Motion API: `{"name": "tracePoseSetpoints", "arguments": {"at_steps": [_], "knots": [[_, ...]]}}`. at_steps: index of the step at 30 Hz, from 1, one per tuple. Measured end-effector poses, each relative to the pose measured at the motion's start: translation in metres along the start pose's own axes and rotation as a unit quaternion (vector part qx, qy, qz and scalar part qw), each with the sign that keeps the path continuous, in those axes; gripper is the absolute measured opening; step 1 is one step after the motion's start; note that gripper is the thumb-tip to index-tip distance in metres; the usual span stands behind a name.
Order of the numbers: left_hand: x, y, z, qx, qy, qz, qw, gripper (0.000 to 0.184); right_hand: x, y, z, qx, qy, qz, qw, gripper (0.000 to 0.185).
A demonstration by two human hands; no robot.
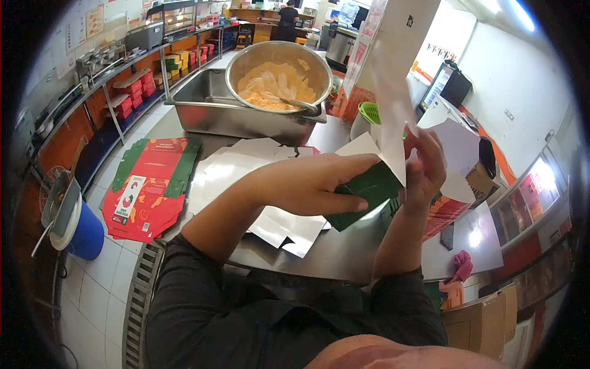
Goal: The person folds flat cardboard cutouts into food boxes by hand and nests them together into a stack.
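Steel table — handheld green carton

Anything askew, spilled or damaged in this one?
The metal bowl looks slightly odd: it appears tipped over the steel pan rather than level. The white carton blanks lie unevenly overlapped. No clear spill or damage shows.

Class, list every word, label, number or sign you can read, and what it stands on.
No text reads with certainty.
Held carton: nothing legible.
Flat cartons at left: lettering too small.
White panel on them: too blurred.
Wall posters: too small.
Pillar notices: too blurred.
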State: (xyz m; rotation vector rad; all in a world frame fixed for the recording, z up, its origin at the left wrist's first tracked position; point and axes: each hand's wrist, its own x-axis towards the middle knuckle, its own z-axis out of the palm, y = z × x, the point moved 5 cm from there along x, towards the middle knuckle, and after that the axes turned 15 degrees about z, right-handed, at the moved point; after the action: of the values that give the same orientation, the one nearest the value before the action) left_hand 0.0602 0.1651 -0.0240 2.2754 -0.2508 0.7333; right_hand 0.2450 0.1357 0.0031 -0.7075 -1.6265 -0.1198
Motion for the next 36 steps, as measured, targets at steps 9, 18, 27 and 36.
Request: {"name": "tracePoseSetpoints", "arguments": {"at_steps": [9,18,27,36], "knots": [[-0.008,-0.003,-0.025,0.27,0.076,-0.044,0.959,0.049,0.009,-0.007,0.01,-0.114,-0.09,0.148,0.978,0.035],[-0.007,-0.003,-0.03,0.294,0.103,-0.069,0.948,0.054,0.005,0.002,0.001,-0.1,-0.047,0.163,0.98,0.017],[-0.005,0.004,-0.044,0.426,0.268,0.128,0.855,0.086,-0.003,0.011,-0.019,0.049,0.12,0.065,0.989,0.011],[-0.011,0.003,-0.062,0.486,0.365,0.223,0.762,0.055,-0.001,0.012,-0.029,0.018,0.151,-0.031,0.988,0.022]]}}
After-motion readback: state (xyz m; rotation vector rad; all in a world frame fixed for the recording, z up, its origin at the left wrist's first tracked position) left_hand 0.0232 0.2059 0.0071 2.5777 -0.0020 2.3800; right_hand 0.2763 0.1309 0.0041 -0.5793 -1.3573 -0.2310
